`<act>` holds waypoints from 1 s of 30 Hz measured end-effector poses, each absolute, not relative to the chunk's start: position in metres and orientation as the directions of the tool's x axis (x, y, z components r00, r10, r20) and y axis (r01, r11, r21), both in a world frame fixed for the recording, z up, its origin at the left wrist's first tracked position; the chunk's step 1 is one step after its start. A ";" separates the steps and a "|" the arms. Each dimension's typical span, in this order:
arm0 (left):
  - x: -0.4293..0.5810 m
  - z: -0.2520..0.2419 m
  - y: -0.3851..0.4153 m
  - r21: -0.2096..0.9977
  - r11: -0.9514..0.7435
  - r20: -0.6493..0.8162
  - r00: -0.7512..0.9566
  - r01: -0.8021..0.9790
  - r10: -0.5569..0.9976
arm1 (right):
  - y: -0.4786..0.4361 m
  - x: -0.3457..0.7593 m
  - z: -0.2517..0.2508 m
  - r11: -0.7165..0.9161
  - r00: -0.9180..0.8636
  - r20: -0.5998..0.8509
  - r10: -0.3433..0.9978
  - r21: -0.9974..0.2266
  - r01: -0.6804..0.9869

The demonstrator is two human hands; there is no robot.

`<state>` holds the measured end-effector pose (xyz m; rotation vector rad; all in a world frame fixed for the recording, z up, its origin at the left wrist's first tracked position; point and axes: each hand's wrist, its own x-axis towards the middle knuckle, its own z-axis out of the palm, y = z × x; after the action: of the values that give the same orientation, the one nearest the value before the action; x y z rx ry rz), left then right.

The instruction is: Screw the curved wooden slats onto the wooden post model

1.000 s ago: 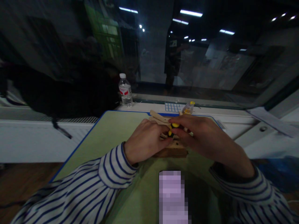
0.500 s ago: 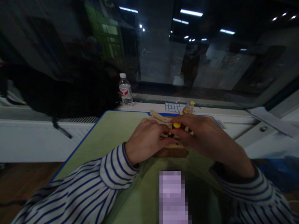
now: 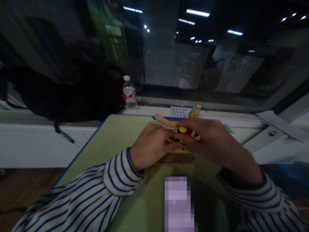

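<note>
My right hand pinches a small yellow-and-black object between thumb and fingers; its kind I cannot make out. From the other side my left hand meets it, fingers curled and thumb pressed in, its fingertips partly hidden. Both hands are over a wooden piece with small dark holes, lying on the green table. Behind them, a rounded wooden strip slants across it. Much of the wood is covered by my hands.
A phone-shaped item, pixelated, lies on the green tabletop nearest me. On the windowsill are a water bottle, a blue-and-white grid card and a clear bag with yellow bits. A dark bag rests at left.
The yellow-and-black object has turned or shifted slightly between my fingers, and less of its lower part shows. My left thumb has drawn back a little to the left.
</note>
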<state>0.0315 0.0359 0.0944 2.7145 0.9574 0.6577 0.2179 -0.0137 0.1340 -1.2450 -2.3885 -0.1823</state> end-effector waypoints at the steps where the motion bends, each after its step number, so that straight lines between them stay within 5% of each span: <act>1: 0.031 0.094 0.036 0.314 -0.776 0.347 0.695 0.547 0.630 | -0.014 0.218 0.134 0.589 -0.498 0.440 0.747 -0.091 0.803; 30: 0.032 0.097 0.036 0.216 -0.761 0.316 0.693 0.612 0.648 | -0.015 0.220 0.138 0.636 -0.555 0.428 0.713 -0.062 0.769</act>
<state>0.0321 0.0358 0.0966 2.8034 1.0455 0.5779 0.2203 -0.0146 0.1382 -1.1710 -2.4432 -0.1838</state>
